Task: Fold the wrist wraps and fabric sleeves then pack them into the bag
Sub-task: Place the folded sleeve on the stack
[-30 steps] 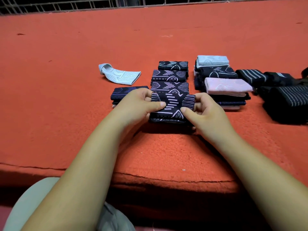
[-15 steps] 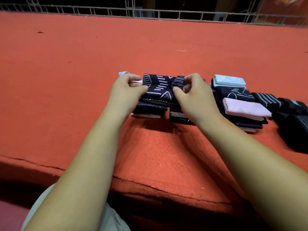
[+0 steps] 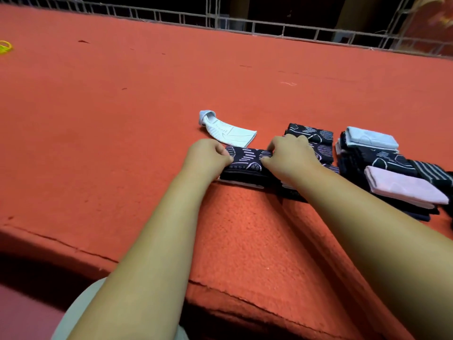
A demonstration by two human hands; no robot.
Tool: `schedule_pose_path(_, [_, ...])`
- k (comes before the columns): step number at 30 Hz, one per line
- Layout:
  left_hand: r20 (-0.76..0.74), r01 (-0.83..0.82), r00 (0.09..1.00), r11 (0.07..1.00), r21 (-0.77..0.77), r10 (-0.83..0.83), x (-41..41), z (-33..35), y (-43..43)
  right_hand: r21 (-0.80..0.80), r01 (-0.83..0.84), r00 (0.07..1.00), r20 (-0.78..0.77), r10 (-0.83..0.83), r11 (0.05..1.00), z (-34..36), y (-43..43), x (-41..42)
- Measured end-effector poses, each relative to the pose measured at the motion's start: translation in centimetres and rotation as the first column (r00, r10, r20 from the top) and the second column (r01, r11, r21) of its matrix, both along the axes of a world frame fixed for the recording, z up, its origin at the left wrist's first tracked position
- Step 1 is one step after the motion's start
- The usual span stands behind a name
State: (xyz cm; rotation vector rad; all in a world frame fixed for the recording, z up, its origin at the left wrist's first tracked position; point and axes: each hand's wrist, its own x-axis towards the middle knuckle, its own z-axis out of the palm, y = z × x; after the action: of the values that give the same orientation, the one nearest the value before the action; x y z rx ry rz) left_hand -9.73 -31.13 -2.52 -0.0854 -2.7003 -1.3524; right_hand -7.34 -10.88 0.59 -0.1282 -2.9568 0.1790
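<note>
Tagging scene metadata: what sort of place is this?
Probably a garment packing workshop: wide orange felt-covered table, stacks of folded dark patterned fabric sleeves, grey metal wire railing along its far edge.

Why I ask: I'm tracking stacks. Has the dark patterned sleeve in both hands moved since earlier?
Yes. The dark patterned sleeve, pinched by the left hand and right hand, moved left: now directly in front of the light blue sleeve.

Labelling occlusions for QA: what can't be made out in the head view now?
Head view:
Bag: not in frame.
Pile under the patterned sleeve: left hand and right hand cover its ends; layer count unclear.
Striped black pieces: cut off by right edge.
Yellow object: cut off by left edge, blurred.
</note>
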Motion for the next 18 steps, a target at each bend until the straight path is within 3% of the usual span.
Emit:
schedule_pose_path(4, [0.008,0.009,1.000,0.992,0.123,-0.011,-0.2,-0.1,-0.3,0.025,-0.038,0.996,0.077,0.036,0.999,1.4,-0.5,-0.9])
schedule_pose_path(8, [0.002,-0.024,1.000,0.982,0.189,0.025,-0.8,0.2,-1.2,-0.037,-0.121,0.993,0.005,0.121,0.992,2.1,-1.4,-2.8])
schedule_pose_path(12, [0.014,-0.072,0.997,0.995,0.070,0.071,-1.9,0.6,-3.0,-0.056,-0.164,0.986,0.001,0.164,0.985,2.0,-3.2,-5.3])
schedule_pose_path(18, [0.083,-0.081,0.992,0.983,-0.164,0.096,-2.5,-0.4,-6.0,-0.020,-0.252,0.950,0.188,0.251,0.968,2.7,-7.6,-9.3])
